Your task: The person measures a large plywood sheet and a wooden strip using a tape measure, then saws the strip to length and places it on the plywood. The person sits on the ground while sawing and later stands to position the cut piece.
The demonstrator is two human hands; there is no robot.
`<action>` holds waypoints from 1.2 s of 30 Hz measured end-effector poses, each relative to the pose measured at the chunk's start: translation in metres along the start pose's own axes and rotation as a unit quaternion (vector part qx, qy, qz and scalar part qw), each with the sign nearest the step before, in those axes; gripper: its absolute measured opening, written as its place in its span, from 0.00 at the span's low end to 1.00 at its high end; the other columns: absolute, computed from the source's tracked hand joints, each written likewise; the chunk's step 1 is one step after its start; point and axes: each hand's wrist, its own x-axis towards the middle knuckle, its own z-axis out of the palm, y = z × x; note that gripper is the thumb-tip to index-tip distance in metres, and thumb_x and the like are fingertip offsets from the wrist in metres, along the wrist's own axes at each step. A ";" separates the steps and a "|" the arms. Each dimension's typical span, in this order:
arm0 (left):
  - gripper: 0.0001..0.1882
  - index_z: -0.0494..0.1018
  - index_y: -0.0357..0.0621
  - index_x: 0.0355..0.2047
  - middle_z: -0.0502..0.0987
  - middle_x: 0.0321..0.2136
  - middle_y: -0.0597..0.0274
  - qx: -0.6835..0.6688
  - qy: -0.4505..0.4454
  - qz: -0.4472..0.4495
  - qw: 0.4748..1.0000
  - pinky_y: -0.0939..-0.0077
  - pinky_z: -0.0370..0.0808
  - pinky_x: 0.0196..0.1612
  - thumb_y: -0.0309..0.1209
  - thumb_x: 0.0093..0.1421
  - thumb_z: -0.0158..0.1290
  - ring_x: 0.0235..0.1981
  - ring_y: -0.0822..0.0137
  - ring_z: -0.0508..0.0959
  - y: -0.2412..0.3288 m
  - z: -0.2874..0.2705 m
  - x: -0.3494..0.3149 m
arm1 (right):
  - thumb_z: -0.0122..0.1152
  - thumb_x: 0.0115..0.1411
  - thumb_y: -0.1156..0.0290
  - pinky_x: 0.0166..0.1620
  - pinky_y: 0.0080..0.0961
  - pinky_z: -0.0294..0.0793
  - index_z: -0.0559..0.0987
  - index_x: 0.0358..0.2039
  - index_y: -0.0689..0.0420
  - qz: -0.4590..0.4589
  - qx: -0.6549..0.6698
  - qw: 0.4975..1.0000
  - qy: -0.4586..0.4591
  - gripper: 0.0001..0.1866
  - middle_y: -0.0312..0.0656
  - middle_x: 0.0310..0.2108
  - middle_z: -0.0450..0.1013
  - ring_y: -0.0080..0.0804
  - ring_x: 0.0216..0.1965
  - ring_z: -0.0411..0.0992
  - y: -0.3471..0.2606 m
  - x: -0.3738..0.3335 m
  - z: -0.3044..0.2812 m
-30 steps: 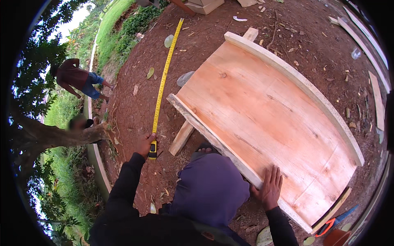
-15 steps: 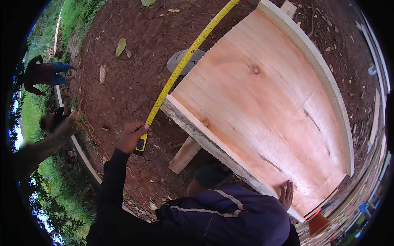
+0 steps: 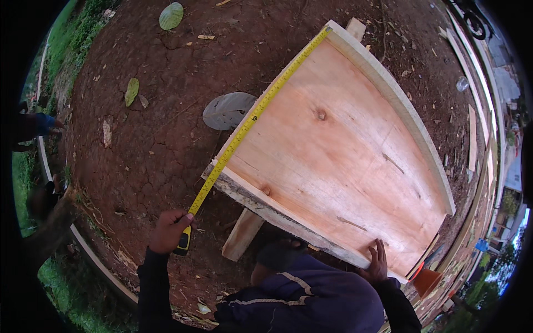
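My left hand (image 3: 168, 232) is closed around a black-and-yellow tape measure (image 3: 182, 243), off the near left corner of a curved wooden panel (image 3: 338, 150). The yellow blade (image 3: 252, 119) runs out along the panel's straight left edge. It ends at the far corner, beside the raised curved rim (image 3: 391, 86). My right hand (image 3: 377, 265) lies on the near edge of the panel toward its narrow end, fingers stretched out on the wood. Under the near side, a bark-edged plank (image 3: 277, 206) shows. Dark purple clothing with pale stripes (image 3: 311, 294) fills the space between my arms.
Wooden supports (image 3: 242, 235) stick out from beneath the panel. A large grey leaf-like piece (image 3: 227, 111) lies by its left edge on red-brown soil. An orange object (image 3: 426, 282) stands past the narrow end. Long boards (image 3: 472, 139) lie at right; people are partly visible at far left.
The blade has come down from beyond the panel's far side onto its left edge, its end now at the far corner. My left hand has lowered slightly; the view has shifted.
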 end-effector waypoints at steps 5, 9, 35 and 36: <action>0.14 0.81 0.34 0.33 0.81 0.26 0.64 0.002 0.003 0.005 1.000 0.74 0.72 0.37 0.32 0.72 0.53 0.30 0.77 0.75 -0.001 -0.001 -0.005 | 0.80 0.44 0.53 0.72 0.62 0.55 0.69 0.60 0.62 -0.005 0.002 1.000 -0.006 0.47 0.67 0.72 0.51 0.70 0.74 0.48 -0.004 0.003 -0.003; 0.14 0.81 0.34 0.33 0.80 0.26 0.65 0.008 0.005 0.000 1.000 0.74 0.71 0.36 0.33 0.72 0.53 0.30 0.77 0.74 0.002 -0.002 -0.007 | 0.81 0.44 0.54 0.72 0.62 0.54 0.68 0.60 0.62 -0.007 0.008 1.000 -0.011 0.47 0.68 0.72 0.51 0.71 0.74 0.48 -0.002 0.002 -0.001; 0.15 0.82 0.33 0.33 0.82 0.26 0.63 0.019 0.001 0.025 1.000 0.73 0.74 0.37 0.33 0.72 0.54 0.29 0.76 0.77 0.008 -0.005 -0.001 | 0.74 0.52 0.45 0.71 0.68 0.51 0.61 0.66 0.60 -0.041 -0.006 0.999 0.005 0.50 0.67 0.73 0.49 0.73 0.74 0.47 0.029 -0.008 0.023; 0.15 0.81 0.33 0.33 0.82 0.26 0.63 0.020 -0.003 0.025 0.999 0.73 0.74 0.38 0.33 0.72 0.54 0.30 0.76 0.77 0.007 -0.005 0.000 | 0.73 0.52 0.45 0.71 0.68 0.51 0.61 0.66 0.60 -0.040 -0.008 0.999 0.005 0.50 0.67 0.73 0.49 0.72 0.74 0.47 0.029 -0.008 0.022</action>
